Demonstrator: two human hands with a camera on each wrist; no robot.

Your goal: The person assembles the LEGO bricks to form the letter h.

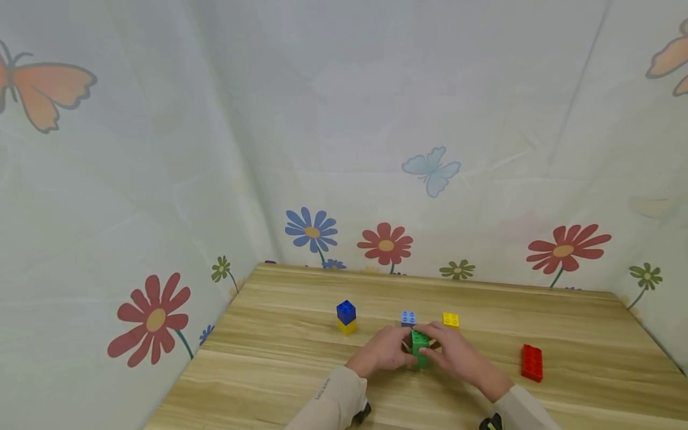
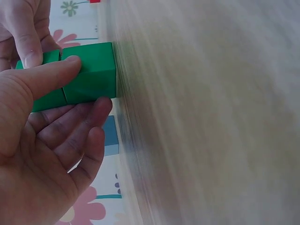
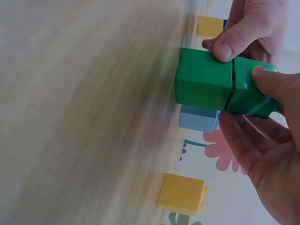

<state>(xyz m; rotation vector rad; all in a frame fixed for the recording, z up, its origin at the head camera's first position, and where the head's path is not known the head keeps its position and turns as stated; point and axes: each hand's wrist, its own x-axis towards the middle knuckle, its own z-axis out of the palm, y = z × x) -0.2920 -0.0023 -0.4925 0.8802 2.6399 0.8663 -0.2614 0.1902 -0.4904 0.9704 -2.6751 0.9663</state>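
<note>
Blocks in hand are two, both green, one above the other near the front of the wooden table [image 1: 258, 358]. The lower green block [image 3: 204, 79] appears to stand on the tabletop; the upper green block [image 3: 246, 91] sits over it, with a thin dark seam between.

Grip condition: the left hand [image 1: 384, 350] is closed to the block's width, thumb and fingers pinching the lower block near the seam. The right hand [image 1: 454, 351] pinches the upper block, thumb on the near face, fingers opposite. From where I stand, I cannot tell whether the studs are fully engaged.

Probable faults and causes:
- Skewed joint: the seam looks uneven, so pressure applied off-centre could tilt the upper block.
- Slip or twist: the left thumb lies close to the seam; a shift of either pinch could turn one block against the other.
- Pinched skin: fingertips beside the seam could be caught if the gap closes.
- Collision: the light blue block [image 1: 408, 317] stands just behind, and the yellow block [image 1: 451, 319] stands near the right hand; a wide knuckle movement could knock either.
</note>
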